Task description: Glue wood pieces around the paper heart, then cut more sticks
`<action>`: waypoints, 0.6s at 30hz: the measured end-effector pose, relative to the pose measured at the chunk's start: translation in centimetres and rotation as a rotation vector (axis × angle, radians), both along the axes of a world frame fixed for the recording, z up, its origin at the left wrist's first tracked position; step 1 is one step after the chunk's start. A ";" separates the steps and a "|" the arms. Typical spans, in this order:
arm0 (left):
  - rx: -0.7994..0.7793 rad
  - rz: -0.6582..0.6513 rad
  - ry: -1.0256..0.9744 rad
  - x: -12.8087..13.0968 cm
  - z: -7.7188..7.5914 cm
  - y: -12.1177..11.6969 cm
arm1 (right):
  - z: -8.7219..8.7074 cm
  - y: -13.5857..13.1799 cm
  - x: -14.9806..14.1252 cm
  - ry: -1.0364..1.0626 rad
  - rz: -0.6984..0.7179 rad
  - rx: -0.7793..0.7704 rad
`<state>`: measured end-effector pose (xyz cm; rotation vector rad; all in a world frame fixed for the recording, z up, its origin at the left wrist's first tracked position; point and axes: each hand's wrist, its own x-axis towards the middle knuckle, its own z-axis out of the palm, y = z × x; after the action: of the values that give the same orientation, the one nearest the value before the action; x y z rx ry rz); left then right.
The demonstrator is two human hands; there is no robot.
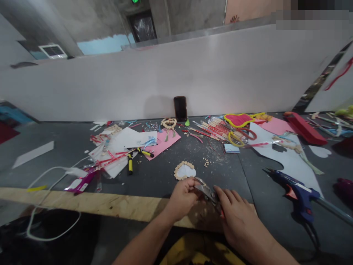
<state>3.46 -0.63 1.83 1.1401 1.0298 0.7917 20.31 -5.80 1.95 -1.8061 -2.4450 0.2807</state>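
Observation:
My right hand (pixel 239 215) is wrapped around the handles of a pair of hand cutters (pixel 205 189), with metal jaws and a bit of red at the grip. The jaws point left, towards my left hand (pixel 182 198). Its thumb and fingers are pinched together at the jaw tips; whatever they hold is hidden. Just beyond that hand lies a white heart-shaped card (pixel 186 170), edged along its left and top with small pale wooden pieces. To its right, a little pile of similar pieces (pixel 206 162) sits on the dark tabletop.
A blue glue gun (pixel 298 195) lies at right on white paper (pixel 275 151). Bundled red-patterned sticks (pixel 209 129) and red-handled scissors (pixel 248 134) lie behind. Yellow-black pliers (pixel 130 163), pink paper (pixel 162 142) and a white cable (pixel 52 175) are left. A phone (pixel 180 108) leans on the partition.

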 end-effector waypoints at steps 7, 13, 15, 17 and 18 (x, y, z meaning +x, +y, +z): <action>-0.204 -0.123 -0.154 -0.5 0.3 0.5 | 0.4 -0.3 -0.2 0.054 0.009 -0.034; 0.227 0.079 0.183 0.4 -0.1 -0.3 | 0.3 0.2 -0.3 -0.008 -0.054 -0.050; 0.371 0.133 0.295 0.5 -0.1 -0.5 | 0.3 0.3 -0.2 -0.017 -0.060 -0.032; 0.335 0.107 0.259 0.5 0.0 -0.5 | 0.2 0.2 -0.1 -0.018 -0.053 -0.018; 0.261 0.076 0.194 0.4 0.0 -0.4 | 0.2 0.2 0.0 -0.017 -0.044 -0.014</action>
<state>3.89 -1.07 1.88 1.4289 1.1600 0.9082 20.27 -5.61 2.13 -1.8723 -2.4168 0.2807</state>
